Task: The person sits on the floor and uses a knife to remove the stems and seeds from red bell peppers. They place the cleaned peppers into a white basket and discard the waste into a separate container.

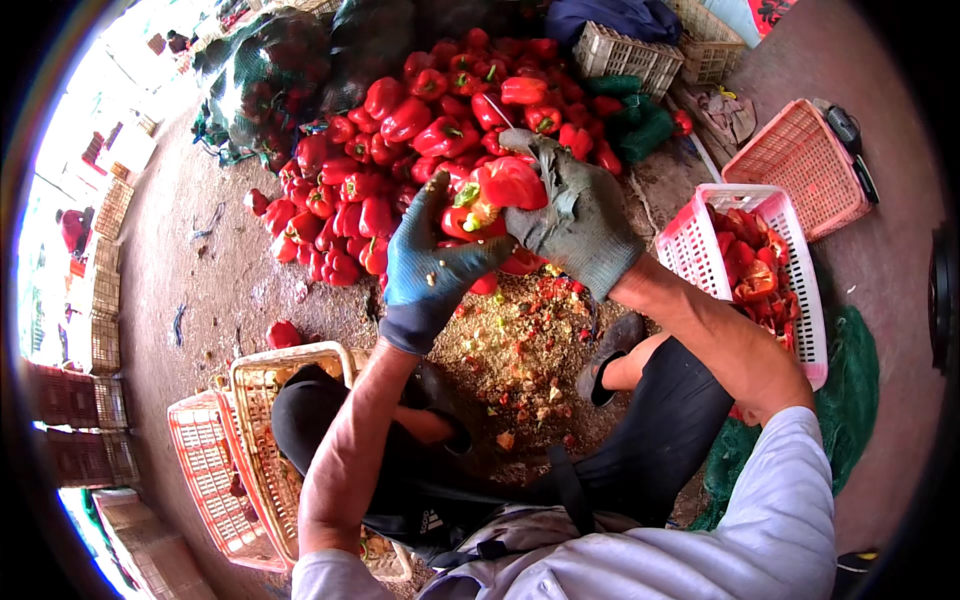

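My right hand (574, 210), in a worn grey-green glove, grips a red bell pepper (514, 182) that looks cut open. A thin pale strip (499, 109), perhaps a blade, sticks out past its fingers. My left hand (442, 270) wears a blue glove with seeds stuck to it. Its thumb and fingers curve widely apart around a pale, seedy pepper core (480, 216) with green parts; whether they press on it is unclear. Behind both hands spreads a large heap of whole red bell peppers (409, 120).
Seeds and scraps (517, 337) litter the floor between my feet. At right, a pink-white basket (806, 300) holds cut peppers, beside an orange crate (799, 169) and green netting (851, 390). Crates (202, 457) stand at my left. Filled net sacks (262, 82) lie beyond the heap.
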`<state>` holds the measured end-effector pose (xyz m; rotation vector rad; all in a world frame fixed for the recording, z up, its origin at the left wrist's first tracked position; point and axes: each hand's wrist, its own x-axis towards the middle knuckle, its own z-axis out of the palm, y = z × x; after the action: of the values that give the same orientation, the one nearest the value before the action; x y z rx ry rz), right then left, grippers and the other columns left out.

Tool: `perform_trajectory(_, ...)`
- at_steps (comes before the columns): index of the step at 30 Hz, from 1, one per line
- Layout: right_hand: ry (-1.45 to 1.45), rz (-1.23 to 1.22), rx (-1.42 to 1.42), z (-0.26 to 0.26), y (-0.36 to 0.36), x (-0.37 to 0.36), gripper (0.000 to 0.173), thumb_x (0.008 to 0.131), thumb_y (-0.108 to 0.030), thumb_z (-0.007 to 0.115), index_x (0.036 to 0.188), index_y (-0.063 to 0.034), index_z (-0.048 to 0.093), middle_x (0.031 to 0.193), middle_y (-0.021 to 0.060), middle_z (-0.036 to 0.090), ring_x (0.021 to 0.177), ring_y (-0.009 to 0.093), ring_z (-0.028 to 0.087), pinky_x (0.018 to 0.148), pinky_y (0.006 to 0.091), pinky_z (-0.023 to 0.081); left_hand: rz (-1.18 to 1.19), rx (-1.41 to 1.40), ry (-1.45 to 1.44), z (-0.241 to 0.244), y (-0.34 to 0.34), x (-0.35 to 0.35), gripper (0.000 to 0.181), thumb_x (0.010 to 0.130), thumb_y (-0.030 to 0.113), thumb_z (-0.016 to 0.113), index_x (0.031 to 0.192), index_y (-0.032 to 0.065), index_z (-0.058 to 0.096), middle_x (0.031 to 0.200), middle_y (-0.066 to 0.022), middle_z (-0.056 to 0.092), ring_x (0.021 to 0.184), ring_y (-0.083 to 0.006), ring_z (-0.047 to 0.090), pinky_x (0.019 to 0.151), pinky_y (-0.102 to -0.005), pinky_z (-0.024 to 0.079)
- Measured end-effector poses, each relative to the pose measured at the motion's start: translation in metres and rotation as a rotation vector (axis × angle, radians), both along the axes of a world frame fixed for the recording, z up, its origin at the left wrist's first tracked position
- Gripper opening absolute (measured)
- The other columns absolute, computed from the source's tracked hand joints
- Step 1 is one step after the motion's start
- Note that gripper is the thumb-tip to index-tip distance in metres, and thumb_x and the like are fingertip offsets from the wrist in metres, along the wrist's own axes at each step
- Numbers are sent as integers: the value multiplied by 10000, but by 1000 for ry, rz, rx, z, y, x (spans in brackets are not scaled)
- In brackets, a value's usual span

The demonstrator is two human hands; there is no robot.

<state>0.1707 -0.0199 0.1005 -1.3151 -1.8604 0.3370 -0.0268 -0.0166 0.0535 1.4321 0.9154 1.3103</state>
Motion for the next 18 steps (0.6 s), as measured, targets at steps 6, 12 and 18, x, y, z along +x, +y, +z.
perform_trajectory(6, 180, 68, 82, 3, 9, 0, 534, 781, -205, 792, 1280, -120, 622, 1103, 155, 733, 953, 335, 730, 823, 392, 583, -140, -173, -224, 19, 1, -17, 622, 811, -1, 711, 1408, -54, 546, 1335, -126, 644, 1212, -206, 619, 1051, -338, 494)
perform_trajectory(12, 249, 147, 29, -3, 18, 8, 495, 788, -210, 796, 1245, -104, 638, 1154, 131, 732, 1039, 277, 726, 886, 358, 568, -131, -150, -171, 12, 6, -23, 570, 840, -40, 726, 1383, -65, 555, 1263, -134, 674, 1116, -188, 659, 979, -321, 533)
perform_trajectory(18, 187, 303, 7, 7, 13, 20, 658, 826, -238, 803, 1425, -99, 568, 1291, 134, 671, 1145, 166, 638, 979, 329, 510, -207, -188, -28, 12, 7, -32, 552, 842, 46, 765, 1357, -36, 584, 1246, -110, 689, 1125, -182, 663, 962, -330, 551)
